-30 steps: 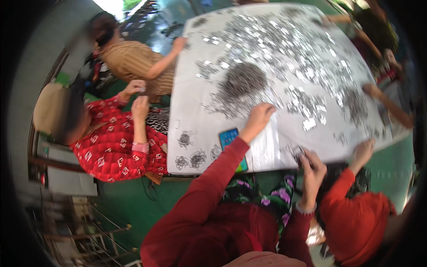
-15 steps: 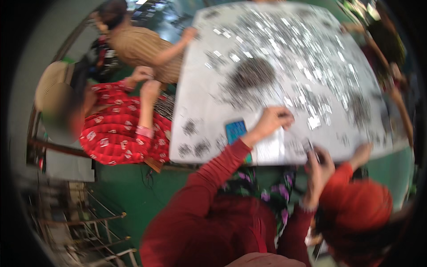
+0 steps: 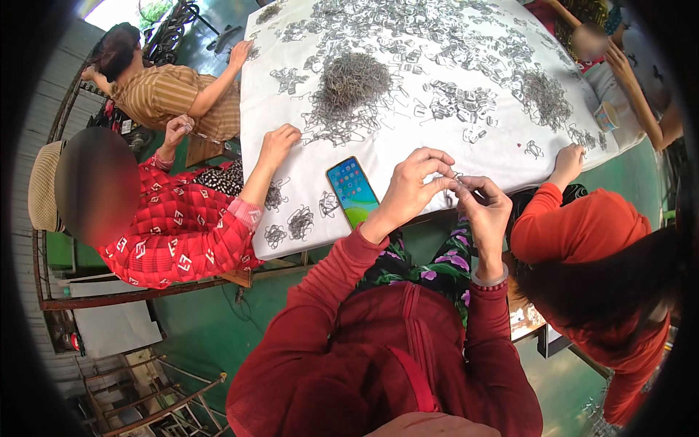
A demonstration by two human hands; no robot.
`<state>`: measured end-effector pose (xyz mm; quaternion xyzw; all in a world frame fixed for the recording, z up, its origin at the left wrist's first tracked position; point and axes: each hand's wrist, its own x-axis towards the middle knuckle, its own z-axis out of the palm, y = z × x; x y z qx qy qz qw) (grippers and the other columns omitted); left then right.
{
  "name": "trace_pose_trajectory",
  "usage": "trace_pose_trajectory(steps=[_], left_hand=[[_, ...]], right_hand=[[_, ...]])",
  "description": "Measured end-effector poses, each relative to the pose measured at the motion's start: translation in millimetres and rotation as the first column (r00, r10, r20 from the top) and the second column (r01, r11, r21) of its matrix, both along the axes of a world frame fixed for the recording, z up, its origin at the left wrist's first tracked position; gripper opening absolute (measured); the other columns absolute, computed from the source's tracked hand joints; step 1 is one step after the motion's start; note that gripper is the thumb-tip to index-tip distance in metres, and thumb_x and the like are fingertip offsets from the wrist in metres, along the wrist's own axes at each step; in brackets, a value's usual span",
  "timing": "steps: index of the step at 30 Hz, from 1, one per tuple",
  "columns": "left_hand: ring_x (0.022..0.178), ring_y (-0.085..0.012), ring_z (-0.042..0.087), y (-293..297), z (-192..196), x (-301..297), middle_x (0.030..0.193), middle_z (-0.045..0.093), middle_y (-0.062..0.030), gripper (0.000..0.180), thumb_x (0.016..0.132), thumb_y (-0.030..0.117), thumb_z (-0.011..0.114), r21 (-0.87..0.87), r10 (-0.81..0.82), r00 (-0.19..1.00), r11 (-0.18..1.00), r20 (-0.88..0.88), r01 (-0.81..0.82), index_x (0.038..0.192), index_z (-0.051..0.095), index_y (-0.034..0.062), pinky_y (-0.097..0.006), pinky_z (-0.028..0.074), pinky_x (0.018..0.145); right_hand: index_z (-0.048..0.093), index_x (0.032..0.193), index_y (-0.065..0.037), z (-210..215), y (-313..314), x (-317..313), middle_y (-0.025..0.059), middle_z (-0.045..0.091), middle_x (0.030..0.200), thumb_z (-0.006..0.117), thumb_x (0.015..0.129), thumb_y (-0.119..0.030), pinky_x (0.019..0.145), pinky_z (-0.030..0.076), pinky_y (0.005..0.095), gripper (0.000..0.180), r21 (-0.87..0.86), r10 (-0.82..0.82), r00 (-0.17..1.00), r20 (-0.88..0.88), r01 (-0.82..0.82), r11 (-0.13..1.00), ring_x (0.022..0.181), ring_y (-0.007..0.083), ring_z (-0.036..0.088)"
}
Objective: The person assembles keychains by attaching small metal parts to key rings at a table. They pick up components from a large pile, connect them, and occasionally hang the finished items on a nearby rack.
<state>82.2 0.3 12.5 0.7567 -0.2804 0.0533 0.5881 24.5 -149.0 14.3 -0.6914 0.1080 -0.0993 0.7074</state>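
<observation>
My left hand (image 3: 412, 191) and my right hand (image 3: 483, 217) meet above the near edge of the table, thumbs and fingertips pinched together. Between them is a small metal piece (image 3: 457, 178), mostly covered by the fingers, so its exact shape is hard to make out. A phone (image 3: 352, 191) with its screen lit lies just left of my left hand. Beyond it rises a dark heap of bent wire loops (image 3: 355, 79). Flat silvery metal buckles (image 3: 460, 102) are scattered past my hands.
A white cloth (image 3: 408, 138) covers the table. Small wire clusters (image 3: 299, 223) lie near its left corner. A person in a red patterned shirt (image 3: 182, 218) sits left, another in an orange top (image 3: 582, 226) right. A paper cup (image 3: 606, 116) stands at the right edge.
My hands, apart half a second ago, have come together. The left has moved from over the table toward the near edge. The view has shifted, and the person at left now reaches onto the table.
</observation>
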Motion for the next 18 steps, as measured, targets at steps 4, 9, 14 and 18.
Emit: trace_pose_trajectory(steps=[4,9,14,18], left_hand=[[0.091,-0.017,0.064,3,-12,-4,0.094,0.067,-0.0099,0.012,0.08,0.004,0.068,-0.031,0.02,0.997,0.999,-0.076,-0.023,0.091,0.064,0.001,-0.029,0.05,0.08],[0.087,-0.0134,0.066,11,-1,-6,0.088,0.07,-0.0084,0.012,0.085,0.005,0.065,-0.058,0.013,0.984,0.998,-0.178,-0.023,0.095,0.061,-0.0013,-0.026,0.05,0.077],[0.085,-0.0126,0.066,12,16,-8,0.087,0.069,-0.0069,0.01,0.086,0.005,0.065,-0.146,-0.057,0.964,0.989,-0.259,0.019,0.093,0.062,-0.0012,-0.026,0.051,0.076],[0.083,-0.0127,0.066,15,18,-8,0.086,0.068,-0.007,0.009,0.085,0.002,0.065,-0.218,-0.124,0.951,0.974,-0.282,0.063,0.093,0.063,-0.0021,-0.026,0.052,0.076]], right_hand=[[0.067,0.092,0.005,-5,0,1,0.0007,0.064,0.074,0.068,0.081,0.001,0.052,0.039,0.0179,0.012,-0.158,0.076,0.997,0.003,-0.074,0.985,0.059,0.0026,0.049],[0.065,0.108,0.004,-12,-35,27,0.0073,0.065,0.078,0.061,0.088,-0.005,0.052,0.044,0.0209,0.022,0.044,0.142,0.99,0.009,-0.143,0.989,0.059,0.0092,0.056],[0.065,0.106,0.006,-94,-75,120,0.0144,0.065,0.083,0.06,0.089,-0.013,0.053,0.047,0.0285,0.026,-0.316,-0.013,0.999,0.032,0.022,0.948,0.061,0.0184,0.06],[0.065,0.097,0.007,-122,-69,148,0.0213,0.061,0.087,0.069,0.075,-0.008,0.068,0.048,0.04,0.027,-0.756,-0.074,0.99,0.117,0.137,0.64,0.074,0.0357,0.061]])
